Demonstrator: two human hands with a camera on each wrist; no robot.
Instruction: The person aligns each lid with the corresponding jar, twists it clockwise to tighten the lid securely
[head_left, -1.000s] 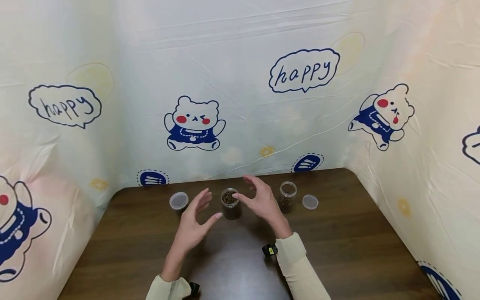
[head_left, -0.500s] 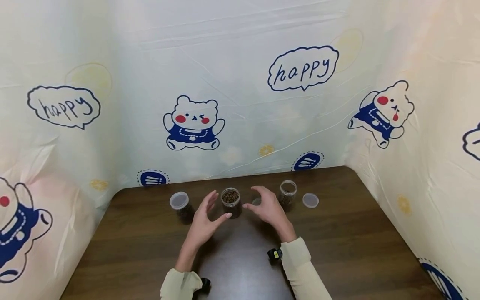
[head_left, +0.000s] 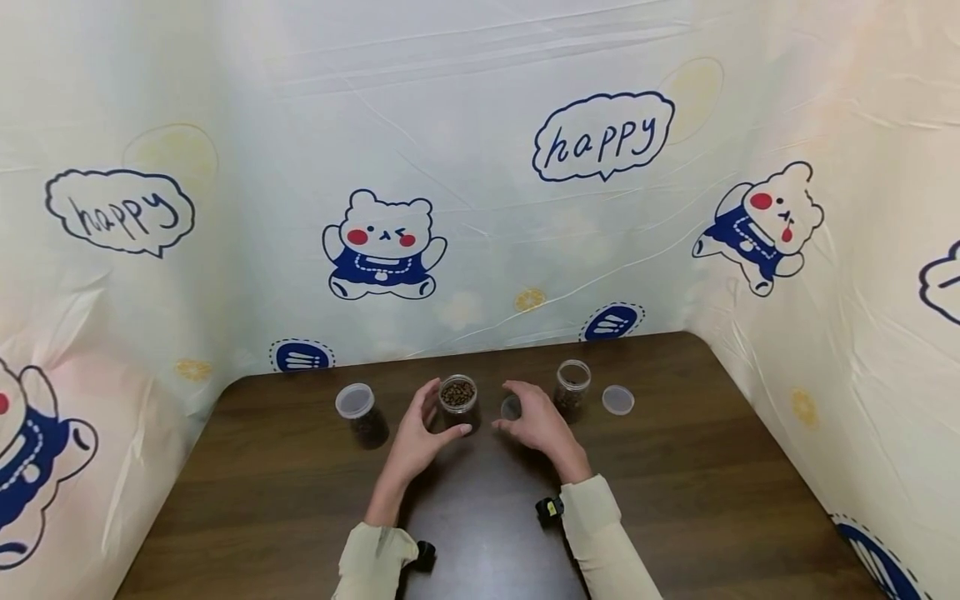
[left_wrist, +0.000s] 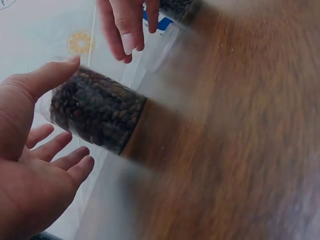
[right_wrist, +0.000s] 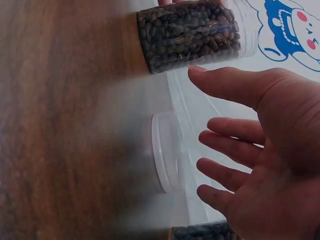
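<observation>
A clear, lidless jar of dark brown beans (head_left: 467, 415), much like coffee beans, stands at the back middle of the table. My left hand (head_left: 417, 437) is curved around its left and front, thumb across the near side. In the left wrist view, the thumb overlaps the top of the jar (left_wrist: 97, 110), and the other fingers are spread loosely beside it. To the jar's right, my right hand (head_left: 543, 423) hovers with thumb and fingers parted around a clear round lid (head_left: 512, 407). The right wrist view has this lid (right_wrist: 164, 152) lying flat on the table, just beyond the fingertips.
A lidded jar of dark beans (head_left: 367, 421) stands left of the left hand. Behind the right hand is another uncovered jar (head_left: 573, 392), partly filled, with a loose lid (head_left: 618, 400) to its right. A printed curtain (head_left: 480, 208) borders the brown table (head_left: 712, 483).
My left hand has moved right and closer around the middle jar. My right hand has backed off from that jar's rim and come down to the loose lid beside it.
</observation>
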